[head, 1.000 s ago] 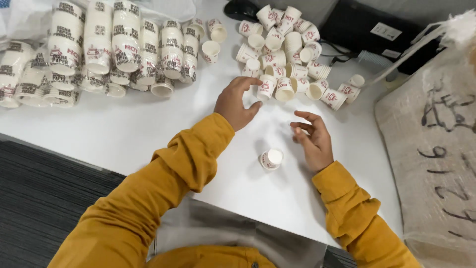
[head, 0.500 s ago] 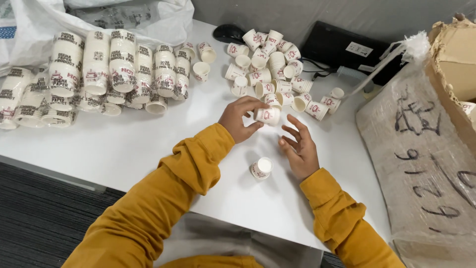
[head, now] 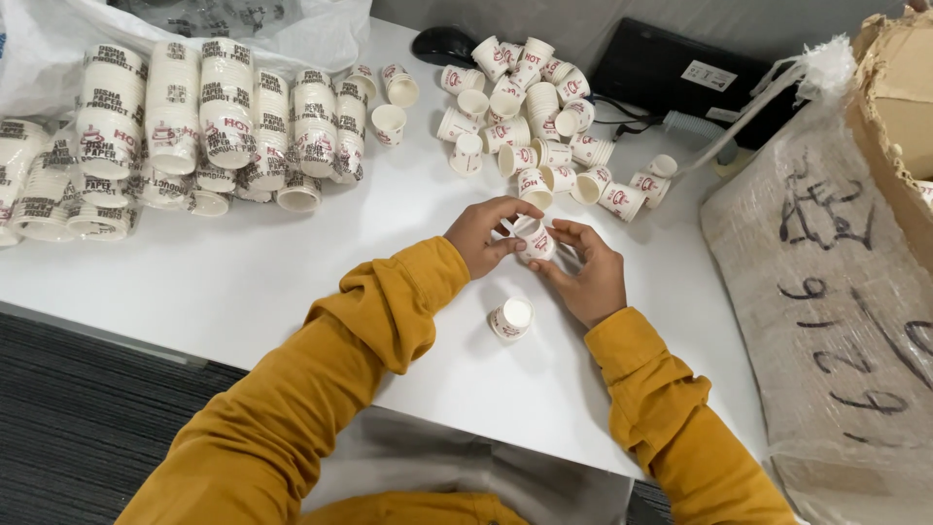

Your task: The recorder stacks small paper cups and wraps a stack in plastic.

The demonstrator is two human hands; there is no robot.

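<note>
Both hands meet over the white table (head: 243, 282), wearing mustard-yellow sleeves. My left hand (head: 483, 236) and my right hand (head: 586, 273) together hold one small white paper cup (head: 536, 240) with red print, fingers wrapped around its sides. Just below them a short stack of the same cups (head: 511, 318) stands upside down on the table. A loose heap of paper cups (head: 530, 126) lies right behind my hands.
Long stacked rows of cups (head: 185, 136) lie at the back left beside a clear plastic bag (head: 233, 24). A black flat device (head: 690, 78) and a dark mouse (head: 442, 44) sit at the back. A big woven sack (head: 826, 282) stands at the right.
My left hand took a cup from the loose heap and drew it back. My right hand has come up and closed on the same cup.
</note>
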